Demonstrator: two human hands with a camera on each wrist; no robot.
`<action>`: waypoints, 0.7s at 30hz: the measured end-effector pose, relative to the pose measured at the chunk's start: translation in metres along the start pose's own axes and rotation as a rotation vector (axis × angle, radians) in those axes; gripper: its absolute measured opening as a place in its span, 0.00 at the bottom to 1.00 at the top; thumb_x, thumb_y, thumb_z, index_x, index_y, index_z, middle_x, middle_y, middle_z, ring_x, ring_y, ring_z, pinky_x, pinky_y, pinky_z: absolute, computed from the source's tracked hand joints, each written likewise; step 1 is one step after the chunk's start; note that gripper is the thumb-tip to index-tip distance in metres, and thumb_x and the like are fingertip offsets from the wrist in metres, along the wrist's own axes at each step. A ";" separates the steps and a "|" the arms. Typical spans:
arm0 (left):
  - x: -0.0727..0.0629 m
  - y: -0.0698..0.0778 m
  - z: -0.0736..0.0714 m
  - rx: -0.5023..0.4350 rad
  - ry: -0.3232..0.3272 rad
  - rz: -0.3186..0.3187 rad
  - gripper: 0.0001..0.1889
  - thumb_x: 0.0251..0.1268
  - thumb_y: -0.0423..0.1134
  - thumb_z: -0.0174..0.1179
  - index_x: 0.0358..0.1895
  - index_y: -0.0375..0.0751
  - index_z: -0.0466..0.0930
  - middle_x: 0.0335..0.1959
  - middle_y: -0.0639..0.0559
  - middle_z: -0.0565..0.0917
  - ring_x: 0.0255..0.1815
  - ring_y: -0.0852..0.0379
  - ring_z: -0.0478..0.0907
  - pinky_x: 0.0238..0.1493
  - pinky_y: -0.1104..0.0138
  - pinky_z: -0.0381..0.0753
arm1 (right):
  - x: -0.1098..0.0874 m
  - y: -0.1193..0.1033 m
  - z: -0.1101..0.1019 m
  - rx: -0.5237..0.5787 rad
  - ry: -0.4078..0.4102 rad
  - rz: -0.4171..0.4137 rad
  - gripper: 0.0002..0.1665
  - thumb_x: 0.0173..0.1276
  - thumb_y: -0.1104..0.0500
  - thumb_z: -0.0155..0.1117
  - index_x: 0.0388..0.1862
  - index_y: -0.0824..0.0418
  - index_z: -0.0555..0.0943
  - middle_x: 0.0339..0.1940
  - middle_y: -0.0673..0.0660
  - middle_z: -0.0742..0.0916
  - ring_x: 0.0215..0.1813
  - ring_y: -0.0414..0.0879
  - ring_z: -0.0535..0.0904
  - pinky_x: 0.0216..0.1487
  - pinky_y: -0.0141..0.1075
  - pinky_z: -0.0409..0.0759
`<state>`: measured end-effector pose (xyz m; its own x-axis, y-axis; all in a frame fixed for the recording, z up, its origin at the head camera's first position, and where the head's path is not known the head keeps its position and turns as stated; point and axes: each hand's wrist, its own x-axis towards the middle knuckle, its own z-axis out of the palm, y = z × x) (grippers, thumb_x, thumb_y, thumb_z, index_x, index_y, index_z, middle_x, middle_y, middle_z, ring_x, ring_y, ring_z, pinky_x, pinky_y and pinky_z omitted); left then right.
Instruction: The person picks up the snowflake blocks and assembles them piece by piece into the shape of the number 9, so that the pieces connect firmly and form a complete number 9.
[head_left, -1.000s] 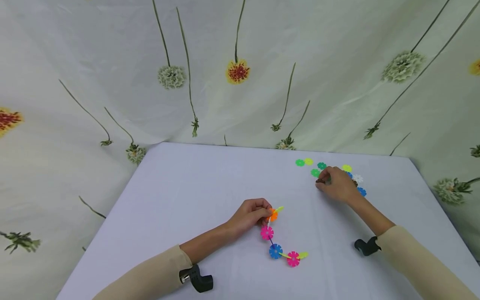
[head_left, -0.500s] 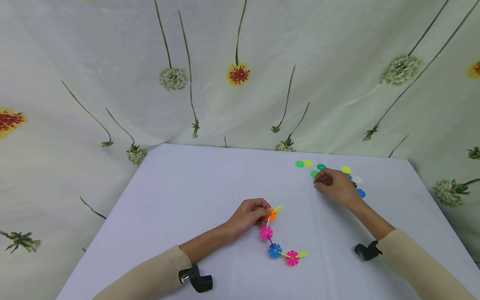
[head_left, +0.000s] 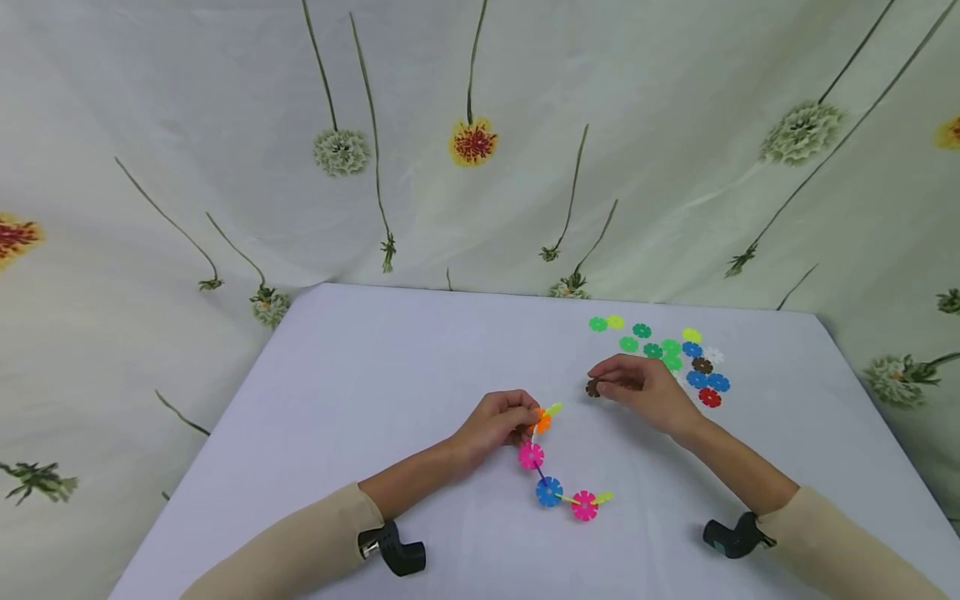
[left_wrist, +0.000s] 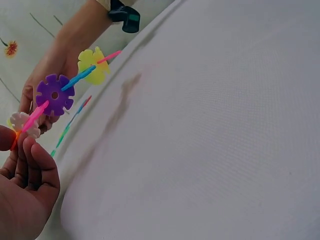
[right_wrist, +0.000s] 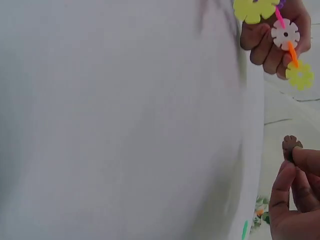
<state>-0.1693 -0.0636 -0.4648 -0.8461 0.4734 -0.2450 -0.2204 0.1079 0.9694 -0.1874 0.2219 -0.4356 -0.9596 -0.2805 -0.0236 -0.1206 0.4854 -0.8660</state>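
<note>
Between thumb and fingers my left hand [head_left: 491, 429] pinches the upper end of a chain of notched flower discs [head_left: 549, 492]. Orange, pink, blue and yellow pieces show in the head view, some edge-on. From the left wrist, a purple disc [left_wrist: 55, 95] and a yellow disc [left_wrist: 94, 66] of the chain are seen close up. My right hand [head_left: 652, 396] pinches a brown flower disc [head_left: 593, 387] by its edge, to the right of the chain and apart from it. In the right wrist view the brown disc [right_wrist: 291, 146] stands out beyond the fingertips.
Several loose flower discs lie at the back right of the white table [head_left: 390, 358], among them green [head_left: 628, 344], blue [head_left: 717, 382], red [head_left: 709, 398] and another brown one [head_left: 702, 366]. A cloth printed with flowers [head_left: 474, 143] hangs behind the table.
My right hand has drawn the brown disc leftward and nearer, away from the loose discs, uncovering several of them. The left hand keeps its grip on the chain, nearly still.
</note>
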 end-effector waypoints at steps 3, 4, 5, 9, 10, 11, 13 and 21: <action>0.000 0.001 0.001 0.004 0.002 -0.002 0.12 0.79 0.41 0.59 0.49 0.34 0.81 0.32 0.54 0.80 0.33 0.60 0.77 0.39 0.72 0.81 | -0.004 -0.007 0.008 0.064 -0.035 -0.019 0.14 0.78 0.58 0.69 0.59 0.58 0.88 0.53 0.60 0.93 0.48 0.54 0.90 0.45 0.35 0.89; 0.000 0.001 0.001 0.003 0.002 -0.002 0.12 0.79 0.41 0.59 0.49 0.34 0.81 0.32 0.54 0.80 0.33 0.60 0.77 0.39 0.72 0.81 | -0.005 -0.009 0.010 0.088 -0.048 -0.025 0.14 0.78 0.58 0.69 0.59 0.58 0.88 0.53 0.61 0.93 0.47 0.55 0.90 0.45 0.36 0.89; 0.000 0.001 0.002 0.004 0.001 -0.002 0.12 0.79 0.41 0.59 0.49 0.34 0.81 0.32 0.54 0.80 0.33 0.60 0.77 0.39 0.72 0.81 | -0.006 -0.010 0.012 0.116 -0.057 -0.022 0.14 0.78 0.58 0.69 0.59 0.59 0.88 0.52 0.61 0.93 0.45 0.55 0.90 0.45 0.36 0.90; -0.001 0.001 0.003 0.000 -0.008 0.010 0.12 0.79 0.41 0.58 0.49 0.33 0.81 0.31 0.55 0.81 0.33 0.60 0.77 0.39 0.72 0.82 | -0.009 -0.014 0.019 0.213 -0.096 -0.001 0.16 0.79 0.59 0.68 0.60 0.63 0.88 0.52 0.64 0.93 0.42 0.52 0.90 0.48 0.33 0.90; -0.001 0.000 0.003 -0.002 -0.011 0.016 0.12 0.78 0.41 0.58 0.49 0.33 0.81 0.31 0.56 0.81 0.33 0.60 0.77 0.39 0.73 0.82 | -0.009 -0.014 0.020 0.232 -0.102 0.009 0.16 0.79 0.59 0.67 0.60 0.64 0.87 0.52 0.64 0.93 0.42 0.50 0.90 0.48 0.32 0.90; -0.001 0.000 0.003 -0.001 -0.013 0.022 0.12 0.78 0.41 0.58 0.49 0.32 0.81 0.31 0.56 0.81 0.32 0.61 0.77 0.39 0.73 0.82 | -0.010 -0.015 0.022 0.245 -0.106 0.019 0.16 0.79 0.59 0.67 0.60 0.64 0.87 0.53 0.64 0.93 0.42 0.49 0.91 0.49 0.31 0.90; -0.001 -0.001 0.004 0.002 -0.014 0.034 0.12 0.78 0.40 0.58 0.48 0.31 0.81 0.30 0.56 0.81 0.32 0.61 0.77 0.39 0.73 0.82 | -0.010 -0.016 0.024 0.260 -0.113 0.032 0.17 0.79 0.59 0.68 0.61 0.65 0.87 0.53 0.64 0.93 0.44 0.50 0.92 0.49 0.31 0.90; -0.004 -0.001 0.004 0.076 -0.008 0.076 0.11 0.78 0.38 0.58 0.48 0.30 0.81 0.29 0.57 0.81 0.30 0.62 0.76 0.38 0.75 0.81 | -0.013 -0.022 0.031 0.267 -0.128 0.017 0.18 0.77 0.61 0.69 0.60 0.70 0.86 0.52 0.67 0.93 0.45 0.52 0.94 0.49 0.31 0.90</action>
<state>-0.1640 -0.0621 -0.4649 -0.8548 0.4899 -0.1713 -0.1183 0.1375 0.9834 -0.1641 0.1888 -0.4315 -0.9191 -0.3842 -0.0872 -0.0172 0.2602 -0.9654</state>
